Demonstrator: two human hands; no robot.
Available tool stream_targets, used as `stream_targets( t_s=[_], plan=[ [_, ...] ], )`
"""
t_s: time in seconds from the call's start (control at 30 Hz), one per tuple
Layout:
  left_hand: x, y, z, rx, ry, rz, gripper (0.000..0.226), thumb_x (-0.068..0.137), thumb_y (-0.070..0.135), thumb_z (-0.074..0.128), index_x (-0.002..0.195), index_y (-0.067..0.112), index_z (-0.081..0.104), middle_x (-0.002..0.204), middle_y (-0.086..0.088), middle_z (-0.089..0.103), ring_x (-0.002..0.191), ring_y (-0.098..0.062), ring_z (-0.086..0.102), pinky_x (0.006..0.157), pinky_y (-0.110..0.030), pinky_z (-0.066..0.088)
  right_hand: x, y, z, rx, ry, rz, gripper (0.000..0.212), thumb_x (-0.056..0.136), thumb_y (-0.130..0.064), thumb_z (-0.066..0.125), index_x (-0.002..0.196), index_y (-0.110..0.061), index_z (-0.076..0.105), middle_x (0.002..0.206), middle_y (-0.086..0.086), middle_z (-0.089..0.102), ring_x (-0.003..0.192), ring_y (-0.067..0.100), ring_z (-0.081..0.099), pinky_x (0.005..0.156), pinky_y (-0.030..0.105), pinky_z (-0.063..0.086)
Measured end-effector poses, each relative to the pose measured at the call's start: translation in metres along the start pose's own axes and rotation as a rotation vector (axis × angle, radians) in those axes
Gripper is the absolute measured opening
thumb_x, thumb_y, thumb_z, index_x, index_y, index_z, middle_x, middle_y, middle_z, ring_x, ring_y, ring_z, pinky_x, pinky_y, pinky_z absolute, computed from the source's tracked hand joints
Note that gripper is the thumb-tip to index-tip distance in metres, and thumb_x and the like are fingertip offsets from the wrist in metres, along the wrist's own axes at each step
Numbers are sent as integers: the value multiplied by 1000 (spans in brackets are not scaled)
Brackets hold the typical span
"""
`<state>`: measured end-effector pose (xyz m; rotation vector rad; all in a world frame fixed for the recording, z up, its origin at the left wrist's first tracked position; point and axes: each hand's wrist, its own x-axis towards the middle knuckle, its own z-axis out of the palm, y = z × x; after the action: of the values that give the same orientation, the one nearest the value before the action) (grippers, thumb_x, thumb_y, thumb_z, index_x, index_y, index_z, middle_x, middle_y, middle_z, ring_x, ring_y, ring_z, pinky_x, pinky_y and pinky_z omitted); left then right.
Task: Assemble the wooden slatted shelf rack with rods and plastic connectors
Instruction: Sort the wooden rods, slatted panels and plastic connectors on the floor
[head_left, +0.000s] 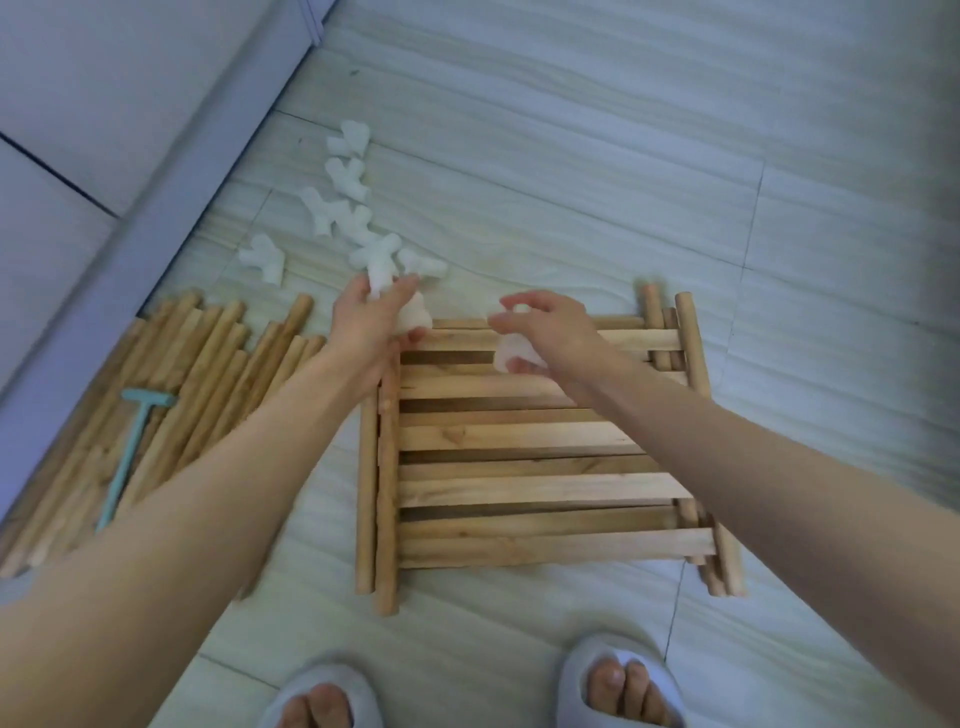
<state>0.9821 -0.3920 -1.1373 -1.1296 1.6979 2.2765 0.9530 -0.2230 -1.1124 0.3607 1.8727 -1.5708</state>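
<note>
Gripping white connectors — left hand (371, 325), right hand (550, 332) — above slatted panels (519, 447).

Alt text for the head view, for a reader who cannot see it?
Both hands hold white plastic connectors, left hand and right hand, above stacked wooden slatted panels on the floor. Loose rods, a teal mallet and more connectors lie left.
</note>
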Motion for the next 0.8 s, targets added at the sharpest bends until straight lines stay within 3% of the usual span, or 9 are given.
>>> stream_targets(
  t_s=[0.17,0.27,0.37,0.43,0.53,0.6,0.63,0.7,0.8],
  plan=[
    [36,35,-37,-195,60,-40,15,95,16,54,109,14,51,107,-4,61,95,-18,62,74,-27,57,51,-44,64,408,-76,111,44,90,-11,61,131,-4,47,132,12,47,114,26,52,69,28,55],
    [46,45,-51,-232,25,-5,42,96,17,51,136,10,38,116,-4,54,99,-13,60,78,-21,52,61,-53,79,520,-171,148,60,95,-18,54,147,-13,25,151,10,24,133,35,34,93,37,50],
    [46,42,-56,-110,62,18,64,95,14,52,148,10,16,144,-11,37,124,-19,47,88,-27,48,59,-51,74,456,-204,120,63,96,-21,51,149,-14,18,155,9,17,136,37,29,95,39,49],
    [37,28,-54,167,119,67,63,93,17,55,147,16,22,149,-9,32,128,-18,41,102,-33,41,50,-44,58,263,-120,70,52,97,-21,50,144,-11,30,148,8,31,127,32,42,90,38,52],
    [11,-5,-52,600,128,201,62,91,25,58,145,22,28,149,-3,32,134,-18,34,105,-30,30,31,-19,13,-404,187,-138,30,95,-20,46,121,-9,57,120,7,59,101,22,58,87,35,51],
    [-9,-28,-55,695,76,221,64,89,25,60,144,23,27,148,-1,31,135,-17,30,106,-30,28,14,7,-27,-872,365,-281,27,94,-21,44,110,-10,62,112,7,63,91,21,56,76,31,42],
    [-19,-39,-58,689,47,189,67,88,26,61,145,23,25,148,-1,30,135,-17,30,107,-32,27,6,22,-47,-1037,431,-294,29,94,-25,43,114,-11,59,119,8,60,92,24,56,72,30,37],
    [-35,-58,-60,654,-14,118,76,87,27,63,147,26,16,150,-2,25,137,-18,25,110,-32,22,-9,50,-80,-1180,500,-141,45,94,-39,43,132,-14,42,135,12,45,103,31,54,69,33,37],
    [-49,-76,-56,773,-68,117,92,88,22,62,149,28,-7,152,-10,15,139,-23,17,110,-29,14,-19,80,-93,-1240,435,64,62,89,-55,46,128,-7,39,128,16,45,109,36,50,73,41,44]
  ],
)
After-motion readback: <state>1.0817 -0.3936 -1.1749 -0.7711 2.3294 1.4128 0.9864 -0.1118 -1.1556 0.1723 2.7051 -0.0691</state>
